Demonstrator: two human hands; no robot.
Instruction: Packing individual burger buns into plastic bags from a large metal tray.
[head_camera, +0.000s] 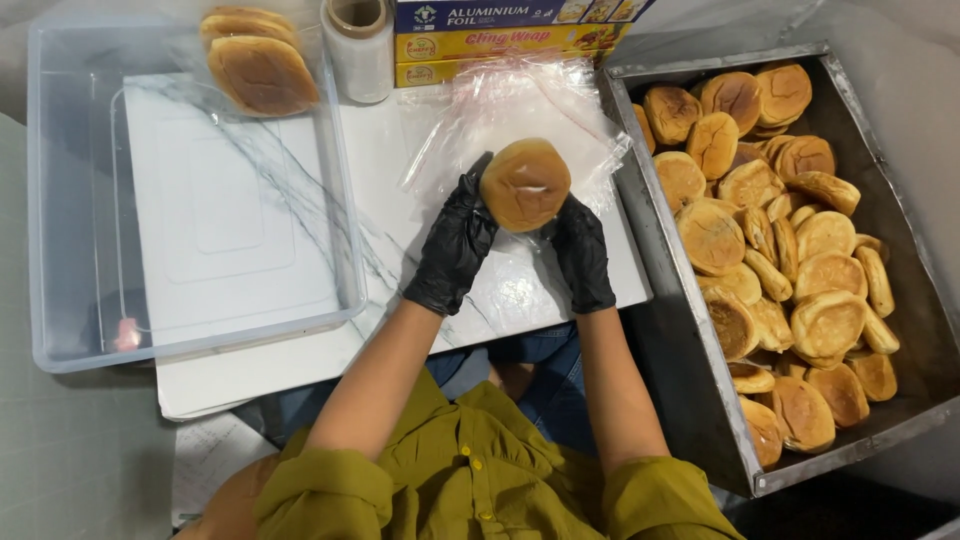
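Two black-gloved hands, the left hand (455, 245) and the right hand (583, 250), share one bun (525, 184). Two wrapped buns (258, 60) sit in one clear plastic tub (60, 200). One metal tray (690, 340) holds several dozen loose buns (790, 240), too piled to count exactly. One roll of film (358, 48) stands beside three stacked boxes (500, 35).

top centre: stacked long boxes — dark blue box (520, 14) | yellow box (510, 44) (red lettering) | another yellow box (440, 72) beneath
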